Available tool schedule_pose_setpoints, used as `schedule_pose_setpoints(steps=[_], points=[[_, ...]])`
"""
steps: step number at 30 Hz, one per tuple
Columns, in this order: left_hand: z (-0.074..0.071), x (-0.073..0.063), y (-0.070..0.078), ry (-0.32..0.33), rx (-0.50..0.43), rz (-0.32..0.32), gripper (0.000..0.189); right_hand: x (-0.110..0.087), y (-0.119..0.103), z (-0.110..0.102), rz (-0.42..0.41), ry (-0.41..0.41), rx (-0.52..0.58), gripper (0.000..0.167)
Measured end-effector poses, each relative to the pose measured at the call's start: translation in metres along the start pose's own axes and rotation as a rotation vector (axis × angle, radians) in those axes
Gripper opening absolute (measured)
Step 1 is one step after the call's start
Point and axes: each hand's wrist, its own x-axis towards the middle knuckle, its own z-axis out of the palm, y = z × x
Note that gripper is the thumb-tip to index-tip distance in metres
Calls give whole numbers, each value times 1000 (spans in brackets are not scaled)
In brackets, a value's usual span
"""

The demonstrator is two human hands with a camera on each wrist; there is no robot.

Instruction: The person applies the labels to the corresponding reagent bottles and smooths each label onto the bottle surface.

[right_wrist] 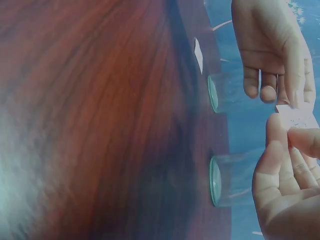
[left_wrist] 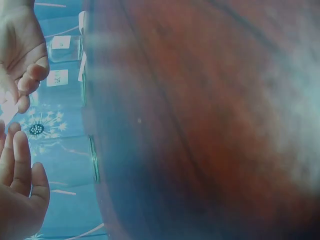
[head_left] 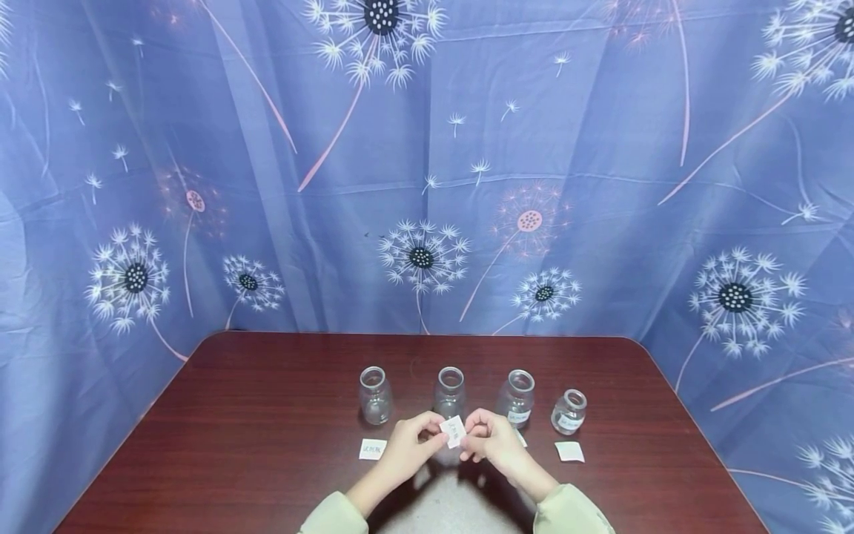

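Observation:
A small white label (head_left: 453, 431) with printed characters is held up in front of the second jar (head_left: 450, 393) from the left. My left hand (head_left: 408, 447) pinches its left side between thumb and finger. From the other side, my right hand (head_left: 497, 445) pinches its right edge. This jar is clear glass, open-topped and upright, its lower part partly behind the hands. In the right wrist view, the label (right_wrist: 297, 119) shows between the fingertips of both hands. The left wrist view catches just a sliver of it.
To the left stands a bare glass jar (head_left: 376, 400). On the right are a labelled jar (head_left: 517, 400) and a smaller labelled one (head_left: 569, 412). Loose labels lie at left (head_left: 372, 449) and right (head_left: 570, 451), with another partly behind the right hand. A blue curtain (head_left: 427, 148) hangs behind the brown table (head_left: 267, 445).

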Motion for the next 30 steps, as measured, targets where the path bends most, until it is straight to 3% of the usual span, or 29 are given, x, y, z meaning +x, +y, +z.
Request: schedule_pose_setpoints(steps=[7,13,16,23,30], points=[[0,-1,3,38,10,8,11,-6,3,4,-33,-24,67,22],[0,-2,3,37,12,-1,10,-8,0,6,-211,137,-82,18],[0,-2,4,33,19,9,9,-9,-2,6,-272,164,-169,18],[0,-2,4,28,36,38,10,-9,-5,8,-245,176,-204,21],[0,-2,7,4,64,53,9,-8,-5,7,-289,169,-217,17]])
